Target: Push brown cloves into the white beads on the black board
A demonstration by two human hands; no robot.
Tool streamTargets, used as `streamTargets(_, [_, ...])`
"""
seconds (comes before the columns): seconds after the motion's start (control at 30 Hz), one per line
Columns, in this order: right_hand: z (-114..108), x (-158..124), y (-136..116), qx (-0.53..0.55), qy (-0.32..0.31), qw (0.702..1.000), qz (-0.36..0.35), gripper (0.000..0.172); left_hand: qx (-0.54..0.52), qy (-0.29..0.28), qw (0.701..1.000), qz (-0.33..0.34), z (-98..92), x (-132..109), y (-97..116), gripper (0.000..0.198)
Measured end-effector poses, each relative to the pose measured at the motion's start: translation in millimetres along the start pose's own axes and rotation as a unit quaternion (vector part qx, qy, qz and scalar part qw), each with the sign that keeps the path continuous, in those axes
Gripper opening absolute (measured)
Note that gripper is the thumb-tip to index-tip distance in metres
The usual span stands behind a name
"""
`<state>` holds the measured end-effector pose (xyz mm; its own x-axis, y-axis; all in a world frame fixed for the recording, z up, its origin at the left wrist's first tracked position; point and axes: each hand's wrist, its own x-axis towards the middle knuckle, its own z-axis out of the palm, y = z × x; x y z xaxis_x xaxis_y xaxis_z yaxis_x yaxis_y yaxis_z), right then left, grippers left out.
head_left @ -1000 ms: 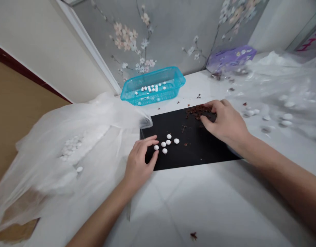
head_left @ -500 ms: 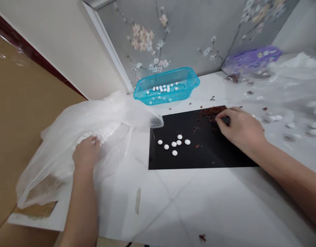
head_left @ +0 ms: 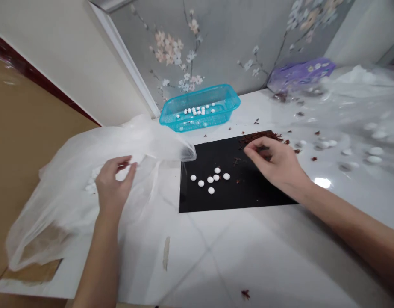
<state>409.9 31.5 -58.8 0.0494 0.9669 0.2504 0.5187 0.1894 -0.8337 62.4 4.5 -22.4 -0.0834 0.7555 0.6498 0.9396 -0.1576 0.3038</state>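
Note:
My left hand [head_left: 115, 186] hovers over a white plastic bag [head_left: 59, 192] that holds small white round pieces [head_left: 91, 185]. Its fingers curl towards the thumb, and I cannot make out what is inside them. My right hand [head_left: 275, 164] rests on a black mat [head_left: 248, 194]. Its fingertips are pinched together beside a pile of brown husk bits [head_left: 257, 137] at the mat's far edge, and what they hold is too small to name. Several white round pieces [head_left: 211, 179] lie loose in the mat's left half.
A teal plastic basket [head_left: 229, 102] with several white pieces stands at the back by the flowered wall. A clear plastic bag [head_left: 360, 115] with more white pieces spreads across the right side, with a purple box [head_left: 299, 72] behind it. Brown bits [head_left: 245, 294] lie scattered on the white tabletop.
My left hand left the white pieces on the mat, reached into the white bag and has now lifted slightly. My right hand stayed at the brown pile, shifting a little left.

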Motion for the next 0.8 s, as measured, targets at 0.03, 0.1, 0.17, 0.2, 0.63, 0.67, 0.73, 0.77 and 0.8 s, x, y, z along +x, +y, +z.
streamTargets(0.03, [1.5,-3.1,-6.2,0.039,-0.037,0.998,0.029,0.016,-0.063,-0.021,0.998,0.018,4.8,-6.1,19.9,0.019])
streamTargets(0.1, [3.3,-8.9,-17.6,0.116,-0.147,0.977,0.104,0.018,-0.215,-0.087,0.973,0.009,13.5,-22.5,60.0,0.019])
streamTargets(0.17, [3.5,-13.4,-24.6,0.179,-0.266,0.932,0.170,0.021,-0.308,-0.228,0.923,0.020,20.5,-40.1,92.2,0.028])
streamTargets(0.2, [3.2,-14.9,-26.2,0.198,-0.318,0.908,0.188,0.022,-0.327,-0.292,0.898,0.028,23.5,-47.7,103.2,0.031])
streamTargets(0.63, [15.4,-22.1,-17.9,0.169,-0.465,0.860,0.125,0.019,-0.268,-0.409,0.872,-0.017,44.2,-62.0,111.8,0.034])
streamTargets(0.67, [15.9,-22.9,-19.0,0.165,-0.466,0.860,0.127,0.020,-0.270,-0.412,0.870,-0.020,44.1,-61.9,112.2,0.034])
streamTargets(0.73, [16.0,-24.0,-21.9,0.157,-0.470,0.858,0.136,0.021,-0.273,-0.412,0.869,-0.024,44.1,-61.9,112.5,0.033])
streamTargets(0.77, [15.9,-24.4,-23.5,0.151,-0.470,0.858,0.140,0.022,-0.274,-0.411,0.869,-0.026,44.3,-61.9,112.4,0.033])
streamTargets(0.8, [15.8,-24.8,-24.7,0.144,-0.469,0.860,0.142,0.022,-0.275,-0.410,0.869,-0.027,44.5,-61.9,112.3,0.032])
